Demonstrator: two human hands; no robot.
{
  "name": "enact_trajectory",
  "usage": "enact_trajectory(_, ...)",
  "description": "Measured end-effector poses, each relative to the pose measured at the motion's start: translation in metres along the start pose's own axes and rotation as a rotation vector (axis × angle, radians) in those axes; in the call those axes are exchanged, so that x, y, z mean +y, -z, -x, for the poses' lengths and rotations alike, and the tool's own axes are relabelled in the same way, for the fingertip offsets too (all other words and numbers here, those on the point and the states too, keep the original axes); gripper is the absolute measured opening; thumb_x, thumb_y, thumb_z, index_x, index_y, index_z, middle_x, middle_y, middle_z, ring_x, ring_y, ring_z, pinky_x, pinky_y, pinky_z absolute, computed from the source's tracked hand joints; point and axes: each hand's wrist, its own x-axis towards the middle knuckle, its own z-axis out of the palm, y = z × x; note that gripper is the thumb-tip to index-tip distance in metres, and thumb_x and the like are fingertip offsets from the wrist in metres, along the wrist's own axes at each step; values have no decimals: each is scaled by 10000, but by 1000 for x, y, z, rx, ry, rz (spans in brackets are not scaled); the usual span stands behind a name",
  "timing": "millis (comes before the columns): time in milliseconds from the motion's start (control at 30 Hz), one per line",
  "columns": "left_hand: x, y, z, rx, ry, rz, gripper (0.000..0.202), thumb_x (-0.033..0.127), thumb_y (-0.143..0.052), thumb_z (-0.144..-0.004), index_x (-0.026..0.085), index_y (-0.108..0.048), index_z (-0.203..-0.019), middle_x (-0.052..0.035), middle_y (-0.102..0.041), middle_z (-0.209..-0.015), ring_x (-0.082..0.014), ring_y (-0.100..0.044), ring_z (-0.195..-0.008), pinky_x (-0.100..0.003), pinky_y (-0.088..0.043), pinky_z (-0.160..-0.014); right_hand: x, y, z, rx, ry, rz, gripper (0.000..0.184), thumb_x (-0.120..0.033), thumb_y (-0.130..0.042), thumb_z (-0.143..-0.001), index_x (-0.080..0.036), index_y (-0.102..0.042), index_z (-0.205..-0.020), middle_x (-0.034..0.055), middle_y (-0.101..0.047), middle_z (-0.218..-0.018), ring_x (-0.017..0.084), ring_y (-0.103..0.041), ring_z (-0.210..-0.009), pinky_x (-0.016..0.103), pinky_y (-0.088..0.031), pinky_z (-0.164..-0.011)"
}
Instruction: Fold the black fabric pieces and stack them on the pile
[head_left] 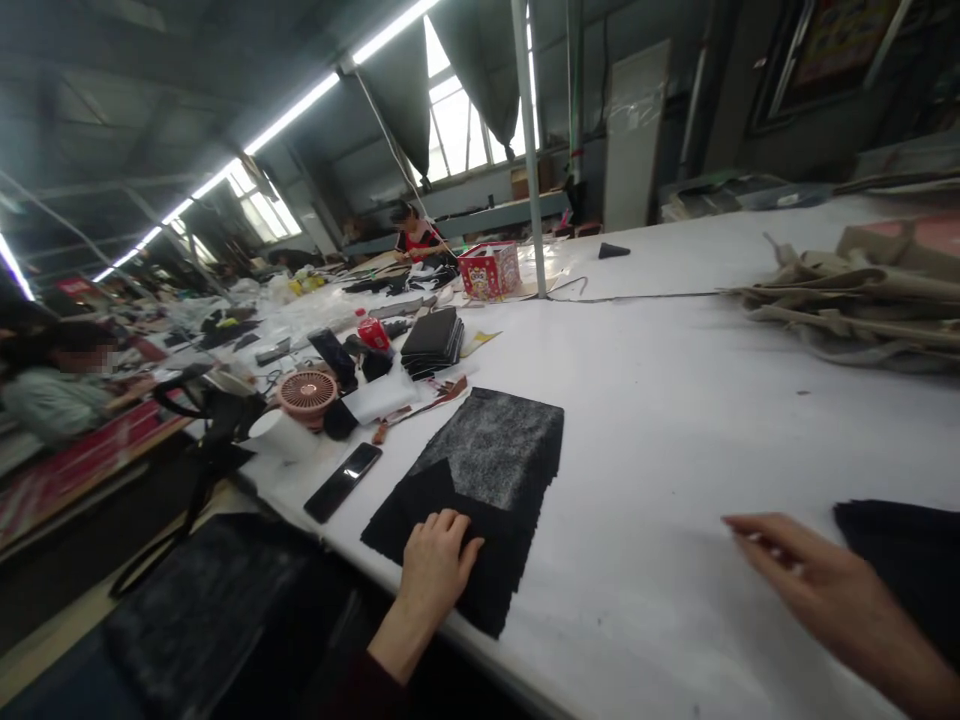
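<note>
A dark grey felt-like fabric sheet (495, 465) lies flat on the white table (675, 420), with a smaller black piece (427, 500) on its near left corner. My left hand (437, 565) rests flat on that corner, fingers stretched out together. My right hand (814, 580) hovers over bare table at the lower right, fingers extended, a thin pale object that I cannot name held between them. Just right of it lies another black fabric piece (907, 560).
A black phone (343, 481), a pink fan (308, 392), a white cup (279, 436), a red-capped bottle (372, 330), a stack of black pieces (433, 342) and a red box (489, 270) stand left. Beige fabric (855, 300) is piled far right. Other people work at the left and back.
</note>
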Motion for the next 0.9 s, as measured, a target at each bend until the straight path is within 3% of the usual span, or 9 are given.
enact_trajectory(100, -4, 5, 1, -26, -22, -54, 159, 298, -527, -938, 217, -631, -1027, -46, -617, -975, -221, -583, -900, -340, -421, -788, -76, -67, -1, -317, 149, -115, 228, -305, -458, -930, -250, -673, -985, 71, -663, -1036, 190, -638, -872, 307, -529, -759)
enact_trajectory(167, -2, 9, -2, -31, -64, -31, 151, 297, -562, -917, 222, -629, -1030, -48, -615, -1011, -222, -577, -932, -342, -428, -816, -118, -109, 1, -444, 264, -122, 263, -212, -419, -932, -232, -670, -1009, 68, -655, -1062, 184, -626, -954, 312, -512, -857)
enact_trajectory(233, 2, 12, -7, -37, -117, 24, 153, 303, -595, -897, 222, -624, -1023, -50, -611, -1053, -220, -568, -983, -333, -432, -859, -144, -141, 3, -489, 328, -98, 293, -155, -402, -921, -213, -673, -1017, 75, -649, -1091, 192, -612, -1000, 327, -499, -901)
enact_trajectory(333, 9, 13, -18, -128, -152, 71, 109, 292, -577, -898, 206, -626, -942, -51, -626, -985, -212, -596, -945, -309, -457, -821, -155, -170, 4, -466, 346, -51, 319, -119, -389, -910, -183, -680, -1024, 95, -640, -1137, 214, -599, -1044, 357, -495, -931)
enact_trajectory(433, 13, 7, -27, -198, -161, 79, 145, 208, -493, -912, 184, -625, -858, -56, -637, -898, -201, -628, -850, -297, -467, -749, -150, -180, 2, -422, 325, -34, 331, -110, -380, -909, -166, -678, -1043, 108, -628, -1176, 217, -595, -1074, 362, -496, -948)
enact_trajectory(533, 12, 2, -31, -191, -166, 103, 197, 133, -443, -892, 168, -631, -847, -70, -645, -885, -204, -639, -837, -297, -467, -739, -147, -182, 0, -381, 320, -49, 330, -113, -385, -911, -168, -668, -1070, 104, -614, -1217, 204, -596, -1091, 342, -494, -963)
enact_trajectory(900, -12, -2, -42, -194, -115, 348, 230, 170, -489, -834, 213, -712, -864, -41, -702, -891, -188, -661, -840, -278, -460, -788, -154, -184, -4, -280, 387, -101, 372, -59, -400, -877, -181, -648, -1126, 82, -630, -1198, 173, -605, -1080, 295, -490, -956)
